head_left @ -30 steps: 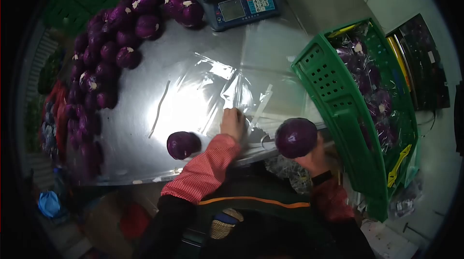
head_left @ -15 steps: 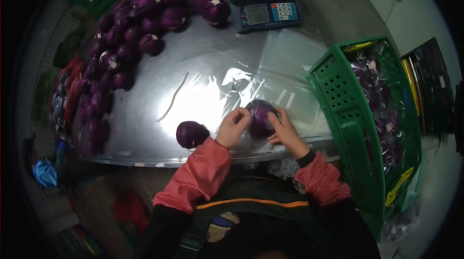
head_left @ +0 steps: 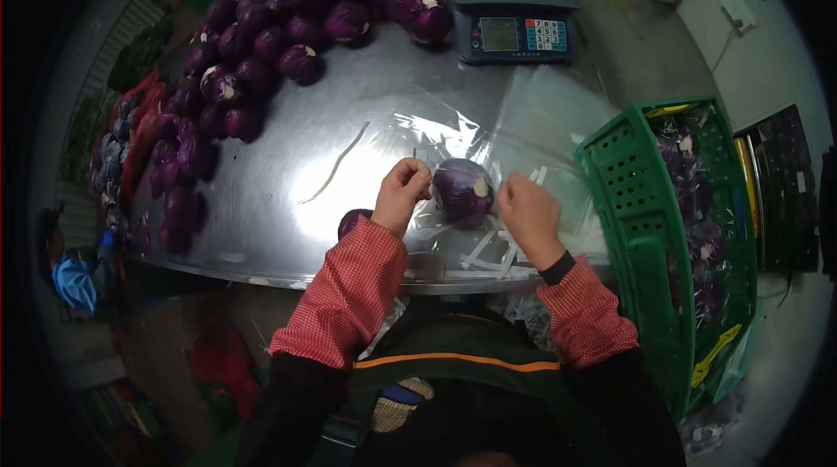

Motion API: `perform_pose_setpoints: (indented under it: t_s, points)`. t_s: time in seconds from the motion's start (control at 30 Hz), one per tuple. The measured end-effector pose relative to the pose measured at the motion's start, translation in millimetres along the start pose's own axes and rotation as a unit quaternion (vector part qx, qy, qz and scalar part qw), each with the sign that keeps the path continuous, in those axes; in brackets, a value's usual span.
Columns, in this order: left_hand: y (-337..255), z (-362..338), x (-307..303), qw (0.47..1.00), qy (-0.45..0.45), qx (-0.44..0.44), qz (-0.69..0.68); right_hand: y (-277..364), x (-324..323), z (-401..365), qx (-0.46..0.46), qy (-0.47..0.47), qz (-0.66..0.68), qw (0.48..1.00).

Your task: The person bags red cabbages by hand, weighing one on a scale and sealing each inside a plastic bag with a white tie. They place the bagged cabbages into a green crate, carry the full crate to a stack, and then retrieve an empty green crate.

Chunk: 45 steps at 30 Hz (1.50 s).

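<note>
A red cabbage (head_left: pixel 462 192) lies between my hands on clear plastic film (head_left: pixel 440 236) near the table's front edge. On its left, my left hand (head_left: pixel 404 195) pinches the film, fingers closed. My right hand (head_left: pixel 532 216) is closed at the right side of the cabbage, knuckles up; its fingertips are partly hidden, with film around them. White strips (head_left: pixel 497 251) show by the film in front of the cabbage. Another red cabbage (head_left: pixel 351 221) sits behind my left wrist, mostly covered by the sleeve.
Several red cabbages (head_left: pixel 253 40) are heaped at the back left. Behind stands a scale (head_left: pixel 514 27). Flat clear bags (head_left: pixel 545 131) lie right of centre. A green crate (head_left: pixel 623 179) with wrapped cabbages stands at right. A thin strip (head_left: pixel 336 163) lies on the metal table (head_left: pixel 305 109). Another person (head_left: pixel 74 279) is far left.
My right hand has left the cabbage's side and closed. The cabbage has turned, showing its pale stem end toward the right. White strips now show in front of it. The whole view has shifted slightly.
</note>
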<state>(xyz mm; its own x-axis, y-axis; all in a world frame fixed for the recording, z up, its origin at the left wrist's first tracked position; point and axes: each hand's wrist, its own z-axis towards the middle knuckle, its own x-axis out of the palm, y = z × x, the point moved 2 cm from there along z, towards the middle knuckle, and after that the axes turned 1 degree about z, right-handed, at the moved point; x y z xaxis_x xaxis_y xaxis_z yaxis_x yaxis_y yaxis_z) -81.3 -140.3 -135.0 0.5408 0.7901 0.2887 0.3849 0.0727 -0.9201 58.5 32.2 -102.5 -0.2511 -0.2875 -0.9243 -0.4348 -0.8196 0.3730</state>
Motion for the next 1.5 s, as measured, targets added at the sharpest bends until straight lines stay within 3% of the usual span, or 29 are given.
perform_pose_setpoints:
  t_s: [0.1, 0.2, 0.3, 0.4, 0.5, 0.7, 0.8, 0.9, 0.97, 1.03, 1.1, 1.17, 1.2, 1.3, 1.37, 1.4, 1.5]
  points:
    - [-2, 4, 6, 0.999, 0.036, 0.015, 0.022, -12, -8, 9, -0.032, -0.169, -0.037, 0.984]
    - [10, 5, 7, 0.999, 0.022, 0.002, 0.028, -36, 22, 14, -0.009, 0.009, -0.077, 0.997]
    - [14, 3, 5, 1.0, 0.0, -0.004, 0.01, -34, 38, 18, -0.028, 0.069, -0.056, 0.996]
    - [-15, 2, 13, 1.0, -0.003, 0.026, -0.003, -14, 7, 18, 0.032, 0.125, 0.062, 0.99]
    - [-24, 6, 14, 0.998, 0.009, 0.061, 0.032, -11, -21, 1, -0.103, -0.058, 0.103, 0.988]
    - [3, 6, 6, 0.999, -0.006, 0.037, 0.028, -30, 21, -6, -0.065, -0.045, 0.011, 0.997]
    - [5, 2, 4, 1.0, -0.014, 0.015, 0.005, -21, 33, 6, 0.026, 0.068, 0.068, 0.995]
    - [-11, 0, 0, 0.999, -0.018, 0.025, -0.044, 11, 7, -3, -0.047, 0.002, 0.191, 0.98]
    - [-45, -9, 10, 0.997, 0.001, 0.056, -0.057, 14, -3, -14, -0.005, -0.005, 0.289, 0.957]
    - [-60, -19, 28, 0.99, 0.049, 0.126, 0.03, 12, -16, -39, 0.06, 0.037, 0.355, 0.932]
    - [-54, -39, 44, 0.991, 0.105, 0.045, 0.07, 10, -15, -67, 0.065, 0.046, 0.377, 0.923]
    - [-27, -62, 52, 0.981, 0.181, 0.024, 0.063, 4, -9, -92, 0.077, 0.072, 0.38, 0.919]
    - [-31, -81, 60, 0.987, 0.138, 0.064, 0.045, 1, -7, -103, 0.085, 0.078, 0.375, 0.92]
    - [13, -122, 4, 0.976, -0.217, -0.022, -0.002, -11, 0, -130, 0.093, 0.095, 0.364, 0.922]
    - [45, -146, 0, 0.973, -0.068, -0.21, -0.066, -14, 8, -139, 0.065, 0.099, 0.362, 0.925]
    - [48, -163, 11, 0.949, -0.134, -0.285, -0.02, -13, 8, -140, 0.057, 0.1, 0.36, 0.926]
    - [76, -183, 14, 0.915, -0.164, -0.351, -0.113, -10, 9, -141, 0.041, 0.085, 0.373, 0.923]
